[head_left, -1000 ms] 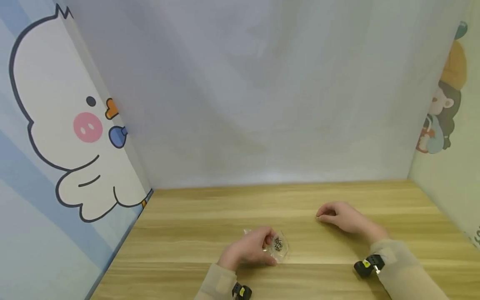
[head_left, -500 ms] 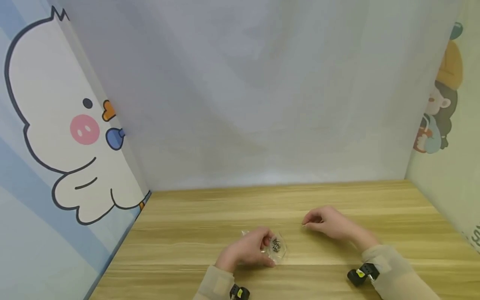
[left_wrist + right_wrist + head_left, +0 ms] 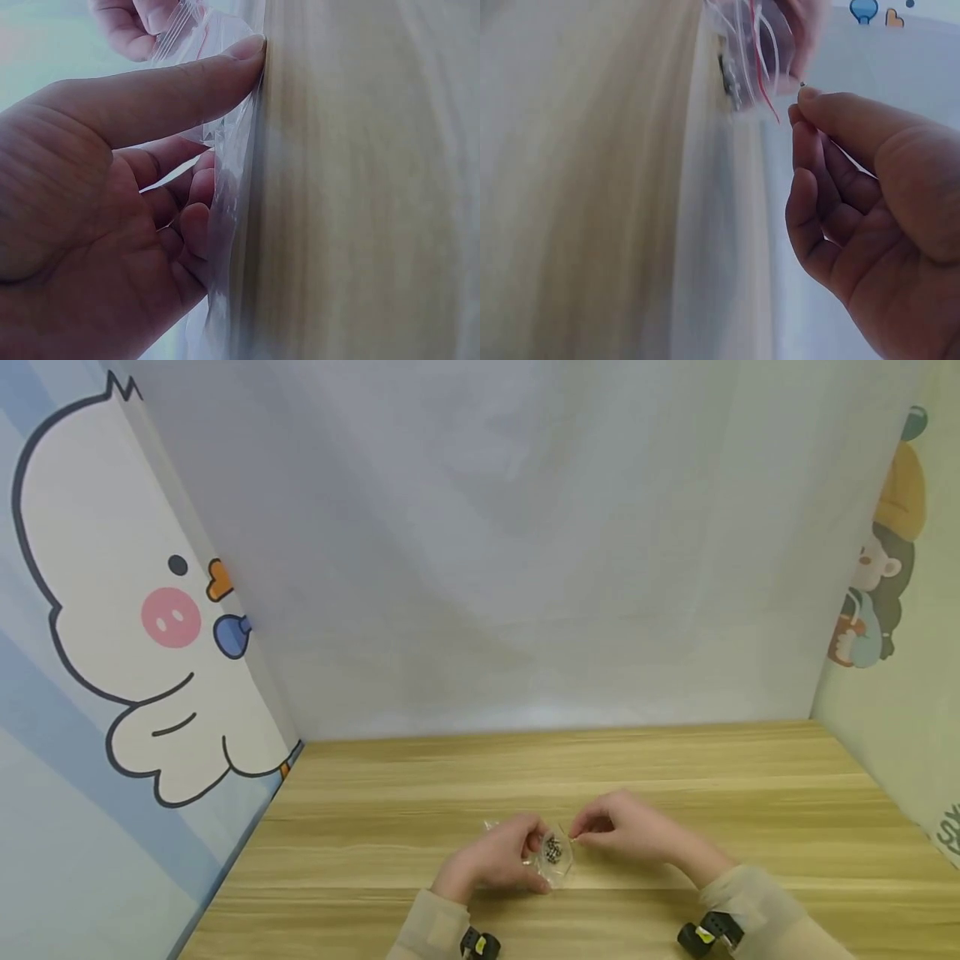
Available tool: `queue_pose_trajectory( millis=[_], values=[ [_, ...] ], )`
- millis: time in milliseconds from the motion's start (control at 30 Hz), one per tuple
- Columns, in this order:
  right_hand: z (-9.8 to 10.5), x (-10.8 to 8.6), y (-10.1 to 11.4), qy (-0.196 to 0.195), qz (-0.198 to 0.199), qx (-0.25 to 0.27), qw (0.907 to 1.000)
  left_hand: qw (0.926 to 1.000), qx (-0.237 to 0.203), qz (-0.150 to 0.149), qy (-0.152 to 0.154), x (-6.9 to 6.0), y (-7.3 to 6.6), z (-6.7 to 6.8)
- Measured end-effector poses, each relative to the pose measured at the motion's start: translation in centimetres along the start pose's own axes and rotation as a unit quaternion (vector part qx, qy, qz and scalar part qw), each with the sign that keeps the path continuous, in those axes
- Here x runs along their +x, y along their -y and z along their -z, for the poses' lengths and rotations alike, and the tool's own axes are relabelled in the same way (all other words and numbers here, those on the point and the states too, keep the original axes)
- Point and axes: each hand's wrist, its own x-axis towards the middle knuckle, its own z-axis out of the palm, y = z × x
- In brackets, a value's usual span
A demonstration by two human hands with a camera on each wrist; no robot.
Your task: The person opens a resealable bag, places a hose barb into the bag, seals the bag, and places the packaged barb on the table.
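Observation:
My left hand [image 3: 497, 860] holds the mouth of a clear zip bag [image 3: 561, 870] spread on the table, thumb along one edge. Inside the bag sits a cluster of small dark and silvery metal pieces [image 3: 553, 850], too small to name. In the right wrist view the bag [image 3: 759, 52] shows a red stripe by its seal. Just right of the bag's mouth is my right hand [image 3: 628, 828], thumb and forefinger pinched together. A tiny piece [image 3: 802, 85] pokes out at those fingertips, its kind unclear. In the left wrist view the left thumb [image 3: 180, 97] presses the plastic.
The wood-grain table [image 3: 390, 793] spreads around both hands. A pale grey curtain [image 3: 487, 568] hangs along its back edge. Printed panels with cartoon figures stand at left [image 3: 97, 568] and right [image 3: 870, 602]. A small black camera is strapped to each wrist.
My right hand has moved left and toward me across the table, up to the bag's mouth, still pinching the tiny piece. The left hand and bag have stayed nearly in place.

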Motion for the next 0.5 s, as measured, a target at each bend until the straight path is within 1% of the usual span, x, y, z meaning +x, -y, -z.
queue_pose_trajectory(
  millis=[133,233,400,500],
  values=[
    [-1.0,0.2,0.6,0.011,0.013,0.008,0.9998,1.0,-0.004,0.002,0.002,0.0,-0.1,0.1],
    [-1.6,0.2,1.0,0.008,0.02,0.01,0.9997,1.0,-0.002,0.0,0.004,0.0,-0.2,0.1],
    [-2.0,0.4,1.8,0.002,0.043,-0.002,0.9991,1.0,-0.004,-0.002,0.004,-0.1,-0.2,0.1],
    [-2.1,0.5,2.1,0.005,0.051,-0.008,0.9986,1.0,-0.005,-0.004,0.003,-0.1,-0.1,0.1]
  ],
)
